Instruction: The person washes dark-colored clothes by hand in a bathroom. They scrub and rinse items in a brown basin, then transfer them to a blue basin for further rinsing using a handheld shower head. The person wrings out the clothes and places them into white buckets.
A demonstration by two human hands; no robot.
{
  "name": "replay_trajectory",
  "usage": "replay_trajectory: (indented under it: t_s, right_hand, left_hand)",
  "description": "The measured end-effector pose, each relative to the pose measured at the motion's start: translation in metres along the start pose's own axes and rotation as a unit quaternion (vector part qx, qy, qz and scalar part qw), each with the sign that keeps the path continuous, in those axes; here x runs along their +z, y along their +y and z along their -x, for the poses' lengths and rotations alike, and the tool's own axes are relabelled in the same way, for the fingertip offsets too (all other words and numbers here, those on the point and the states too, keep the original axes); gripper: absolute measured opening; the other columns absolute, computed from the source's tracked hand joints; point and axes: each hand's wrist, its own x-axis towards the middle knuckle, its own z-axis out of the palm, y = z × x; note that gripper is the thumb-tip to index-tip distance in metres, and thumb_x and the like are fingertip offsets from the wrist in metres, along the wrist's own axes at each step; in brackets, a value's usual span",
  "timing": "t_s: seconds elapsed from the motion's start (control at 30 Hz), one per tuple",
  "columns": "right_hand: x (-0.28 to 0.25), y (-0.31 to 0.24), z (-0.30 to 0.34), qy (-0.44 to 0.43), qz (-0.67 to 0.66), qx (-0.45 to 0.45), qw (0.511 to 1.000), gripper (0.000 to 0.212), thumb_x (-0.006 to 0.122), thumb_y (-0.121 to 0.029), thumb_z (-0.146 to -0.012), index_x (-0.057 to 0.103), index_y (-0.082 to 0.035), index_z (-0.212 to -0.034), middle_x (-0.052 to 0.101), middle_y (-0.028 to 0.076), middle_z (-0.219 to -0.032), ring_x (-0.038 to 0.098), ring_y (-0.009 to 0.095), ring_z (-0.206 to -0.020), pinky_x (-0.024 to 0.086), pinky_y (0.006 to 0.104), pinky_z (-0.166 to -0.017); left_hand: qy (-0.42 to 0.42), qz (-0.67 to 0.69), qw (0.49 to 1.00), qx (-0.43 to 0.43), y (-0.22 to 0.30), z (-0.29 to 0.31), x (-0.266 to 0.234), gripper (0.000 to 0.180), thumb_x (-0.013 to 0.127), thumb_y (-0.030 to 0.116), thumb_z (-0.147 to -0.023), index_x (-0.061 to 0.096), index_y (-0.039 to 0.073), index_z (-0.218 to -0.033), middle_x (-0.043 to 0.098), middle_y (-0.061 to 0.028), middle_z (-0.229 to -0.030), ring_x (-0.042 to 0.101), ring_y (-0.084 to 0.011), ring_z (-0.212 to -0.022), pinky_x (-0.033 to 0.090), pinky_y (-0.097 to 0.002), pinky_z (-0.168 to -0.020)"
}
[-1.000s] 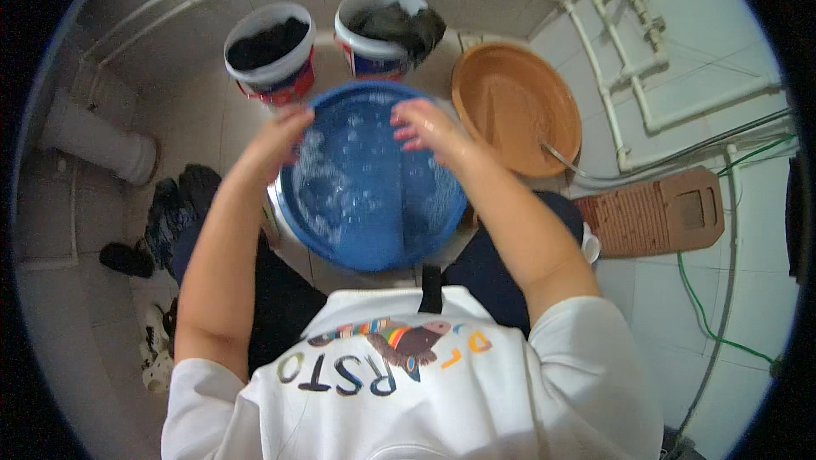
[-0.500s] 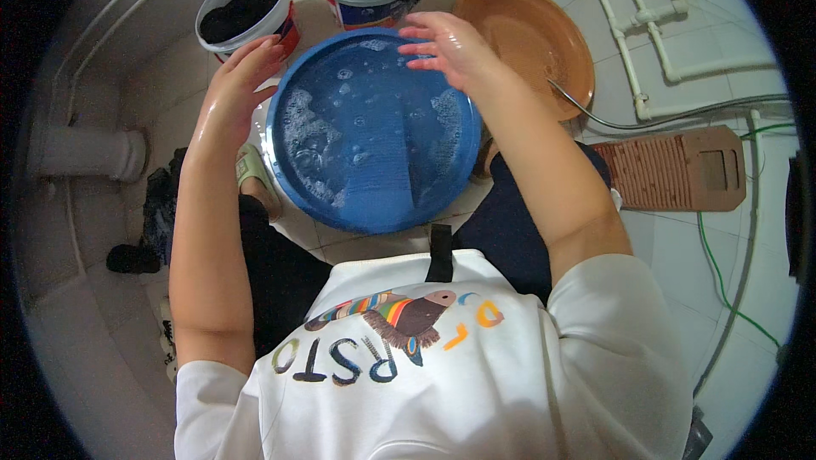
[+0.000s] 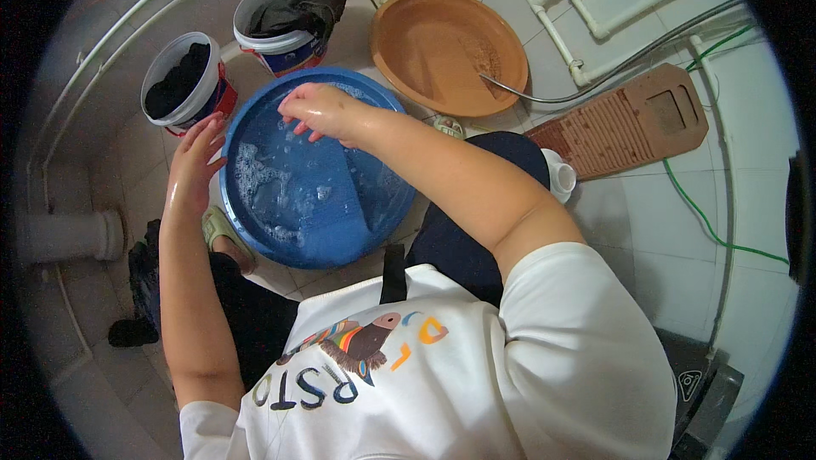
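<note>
A blue basin [image 3: 246, 239] holds water with patches of suds, and a ribbed slanting panel [image 3: 340, 192] shows inside it. Just outside the basin's left rim is my left hand [image 3: 194, 167], wet, its fingers stretched out and holding nothing. My right hand [image 3: 323, 111] hangs over the far part of the basin, above the water, its fingers loosely bent and apart with nothing in them. A white bucket [image 3: 210, 90] with dark cloth [image 3: 177, 82] in it stands beyond my left fingertips. A second bucket [image 3: 293, 59] behind the basin has dark grey cloth [image 3: 293, 14] draped over its rim.
At the back right stands an orange-brown basin [image 3: 408, 52] with a metal hose [image 3: 544, 100] reaching into it. A brown washboard [image 3: 625, 124] lies to the right, near a white container [image 3: 558, 178] and a green hose [image 3: 701, 218]. White pipes [image 3: 552, 35] run along the wall.
My right hand has moved left, from the basin's far right rim to over its far left part. The view has turned, so the basin and buckets appear farther left.
</note>
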Motion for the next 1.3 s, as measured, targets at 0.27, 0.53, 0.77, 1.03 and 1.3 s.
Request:
replay_trajectory:
  t_s: [0.27,0.53,0.77,1.03,1.3]
  right_hand:
    - [0.0,0.004,-0.002,0.006,-0.018,-0.002,1.0,0.029,0.051,-0.028,-0.082,0.054,-0.004,-0.099,0.055,0.006,-0.094,0.052,0.016,-0.081,0.043,0.0274,-0.064]
    - [0.0,0.007,-0.002,0.003,0.003,0.024,1.0,0.034,0.051,-0.031,-0.085,0.053,-0.005,-0.106,0.055,0.007,-0.1,0.053,0.017,-0.085,0.044,0.0286,-0.067]
    - [0.009,0.023,-0.013,0.004,0.014,0.059,0.998,0.033,0.05,-0.031,-0.086,0.051,-0.006,-0.108,0.055,0.006,-0.1,0.053,0.017,-0.084,0.044,0.0292,-0.067]
    - [0.02,0.039,-0.02,0.01,0.024,0.104,0.994,0.03,0.047,-0.028,-0.088,0.05,-0.007,-0.109,0.055,0.005,-0.098,0.053,0.015,-0.082,0.044,0.0288,-0.063]
    - [0.037,0.063,-0.045,0.009,0.017,0.165,0.986,0.031,0.048,-0.023,-0.084,0.047,-0.008,-0.111,0.056,0.005,-0.092,0.053,0.016,-0.08,0.044,0.0312,-0.062]
  left_hand:
    - [0.0,-0.001,1.0,-0.019,-0.001,-0.001,0.003,0.045,0.056,0.038,-0.083,0.05,0.012,-0.12,0.049,-0.0058,-0.124,0.044,-0.0225,-0.114,0.037,-0.0362,-0.089]
    - [-0.045,-0.041,0.998,0.019,0.0,0.012,0.013,0.041,0.054,0.034,-0.085,0.052,0.01,-0.117,0.054,-0.0035,-0.113,0.047,-0.0172,-0.105,0.038,-0.0331,-0.083]
    - [-0.106,-0.136,0.982,0.078,-0.006,0.01,0.031,0.045,0.057,0.033,-0.083,0.051,0.006,-0.118,0.056,-0.0114,-0.112,0.054,-0.0214,-0.1,0.043,-0.0336,-0.083]
    - [-0.17,-0.527,0.807,0.205,-0.001,0.034,0.041,0.052,0.06,0.036,-0.077,0.046,0.008,-0.118,0.055,-0.0175,-0.11,0.056,-0.0331,-0.098,0.046,-0.0441,-0.08]
    - [-0.168,-0.52,0.821,0.163,-0.004,0.027,0.028,0.047,0.059,0.037,-0.077,0.049,0.012,-0.115,0.055,-0.0172,-0.109,0.053,-0.0357,-0.102,0.044,-0.0451,-0.083]
